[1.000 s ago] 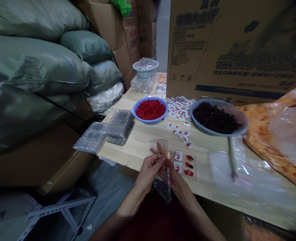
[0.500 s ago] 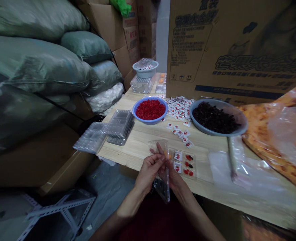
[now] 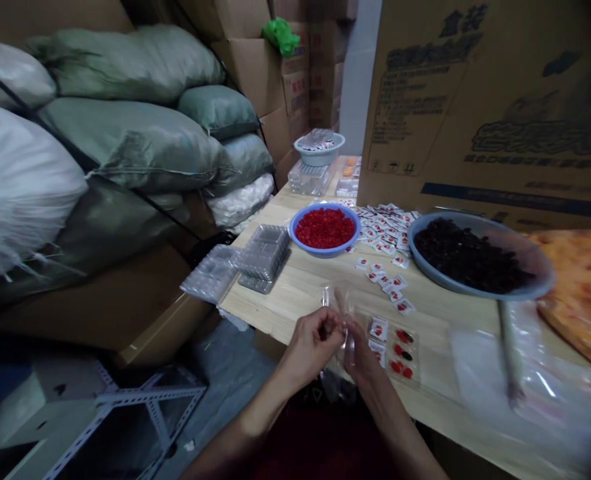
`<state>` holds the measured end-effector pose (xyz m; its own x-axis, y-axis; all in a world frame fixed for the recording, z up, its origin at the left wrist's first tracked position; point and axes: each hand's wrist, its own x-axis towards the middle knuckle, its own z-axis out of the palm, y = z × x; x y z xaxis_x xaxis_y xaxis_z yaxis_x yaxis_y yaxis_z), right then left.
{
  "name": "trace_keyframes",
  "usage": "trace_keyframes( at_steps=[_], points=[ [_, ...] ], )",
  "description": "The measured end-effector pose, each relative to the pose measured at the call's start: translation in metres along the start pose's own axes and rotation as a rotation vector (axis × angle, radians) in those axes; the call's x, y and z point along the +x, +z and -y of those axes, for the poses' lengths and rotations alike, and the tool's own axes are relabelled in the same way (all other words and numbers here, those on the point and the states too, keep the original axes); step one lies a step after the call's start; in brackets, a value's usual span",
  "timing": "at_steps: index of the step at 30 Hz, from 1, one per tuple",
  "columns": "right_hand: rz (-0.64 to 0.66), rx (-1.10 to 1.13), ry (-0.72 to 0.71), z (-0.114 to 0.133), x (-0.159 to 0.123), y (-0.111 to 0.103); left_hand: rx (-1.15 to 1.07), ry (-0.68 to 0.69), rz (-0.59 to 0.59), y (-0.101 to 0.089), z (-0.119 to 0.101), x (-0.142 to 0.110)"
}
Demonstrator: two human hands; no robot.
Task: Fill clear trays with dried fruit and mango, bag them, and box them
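My left hand point(image 3: 313, 341) and my right hand point(image 3: 363, 350) meet at the near edge of the wooden table point(image 3: 305, 283), both with fingers closed on a clear plastic bag point(image 3: 336, 303) held upright between them. Right beside them on the table lies a clear tray point(image 3: 394, 345) with white sachets and red and dark pieces in its compartments. A blue bowl of red pieces point(image 3: 324, 229) stands beyond, and a grey bowl of dark dried fruit point(image 3: 475, 257) sits to the right. Loose white sachets point(image 3: 383, 230) lie scattered between the bowls.
A stack of empty clear trays point(image 3: 260, 253) overhangs the table's left edge. Grey and white sacks point(image 3: 135, 140) pile up on the left. A large cardboard box point(image 3: 490, 100) stands behind the bowls. Clear plastic sheet point(image 3: 515, 373) and an orange-filled bag point(image 3: 583, 287) lie at right. A small bowl point(image 3: 319, 147) sits far back.
The camera has shifted, so the scene sits further right and lower. My hands have closed in tighter on the plastic bag, which now shows less above the fingers.
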<state>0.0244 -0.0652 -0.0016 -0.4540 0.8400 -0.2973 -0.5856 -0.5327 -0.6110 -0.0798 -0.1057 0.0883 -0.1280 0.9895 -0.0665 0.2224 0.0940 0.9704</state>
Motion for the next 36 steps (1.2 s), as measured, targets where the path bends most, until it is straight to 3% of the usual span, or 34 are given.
trace_keyframes(
  at_steps=[3,6,10,12,13,16,19,24,28,31,34,36],
  points=[
    [0.096,0.043,0.043,0.012,0.010,0.012,-0.114,0.005,-0.088,-0.024,-0.002,0.012],
    [0.095,0.058,0.069,0.024,0.020,0.007,-0.063,0.058,-0.314,-0.076,-0.015,0.027],
    [0.049,0.035,0.061,0.033,0.027,-0.012,0.398,0.146,-0.644,-0.157,-0.042,0.059],
    [0.040,0.019,0.051,0.039,0.025,-0.016,0.727,0.117,-0.691,-0.179,-0.047,0.085],
    [0.039,0.009,0.042,0.042,0.022,-0.015,0.879,0.070,-0.659,-0.184,-0.045,0.101],
    [0.047,-0.013,0.012,0.053,0.011,-0.011,1.139,-0.124,-0.444,-0.179,-0.023,0.152],
    [0.031,-0.022,-0.005,0.064,-0.002,-0.011,1.142,-0.222,-0.288,-0.167,0.008,0.191],
    [-0.029,-0.061,-0.032,0.075,-0.022,-0.022,1.030,-0.286,-0.150,-0.171,0.032,0.215],
    [-0.008,-0.146,-0.087,0.070,-0.026,-0.034,0.947,-0.337,-0.096,-0.184,0.027,0.220],
    [0.020,-0.294,-0.172,0.065,-0.024,-0.044,0.920,-0.304,-0.125,-0.183,0.013,0.212],
    [0.053,-0.665,-0.328,0.075,-0.031,-0.046,0.844,-0.147,-0.202,-0.155,-0.006,0.187],
    [0.091,-1.042,-0.455,0.089,-0.040,-0.040,0.548,0.003,-0.135,-0.119,-0.018,0.159]
  ],
)
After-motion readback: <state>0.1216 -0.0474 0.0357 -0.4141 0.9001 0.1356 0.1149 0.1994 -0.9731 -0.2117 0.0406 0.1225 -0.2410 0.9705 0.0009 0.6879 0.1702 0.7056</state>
